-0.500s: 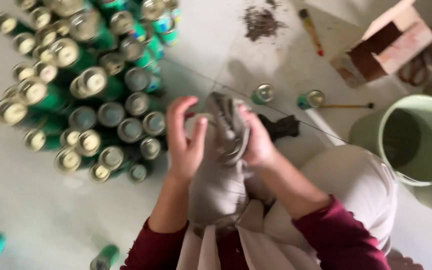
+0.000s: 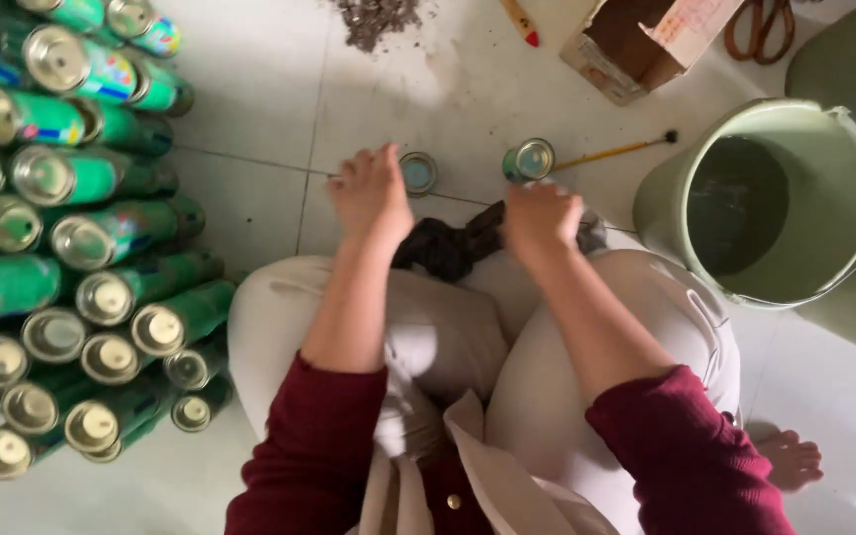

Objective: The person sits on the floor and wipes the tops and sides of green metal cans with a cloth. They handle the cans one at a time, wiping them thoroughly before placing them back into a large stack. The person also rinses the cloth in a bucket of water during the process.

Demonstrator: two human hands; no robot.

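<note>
pale tiled floor (image 2: 250, 109) fills the view from above, seen by a person sitting low with knees in cream trousers (image 2: 448, 337) and dark red sleeves (image 2: 299, 446). left hand (image 2: 371, 193) reaches forward past the knee, fingers curled loosely downward and not closed on anything, just beside a small can (image 2: 417, 172) that stands upright on the floor. right hand (image 2: 541, 216) is closed in a fist over the end of a dark cloth (image 2: 448, 246), which lies bunched between the knees and touches the trousers (how tightly the fingers clamp cannot be told from here). a second small can (image 2: 529, 160), green with a shiny top, stands just beyond the right hand, near a thin yellow stick (image 2: 616, 151) with a dark tip. to the left, a large crowd of green cans (image 2: 71, 238) with metal ends covers the floor, most tilted or lying on their sides. to the right stands a pale green bucket (image 2: 844, 228), its inside dark. at the top edge sit an open cardboard box (image 2: 636, 50), a pile of dark debris (image 2: 378, 18), a red-tipped pencil (image 2: 522, 22) and brown-handled scissors (image 2: 757, 25). a bare foot (image 2: 790, 461) shows at lower right.
</note>
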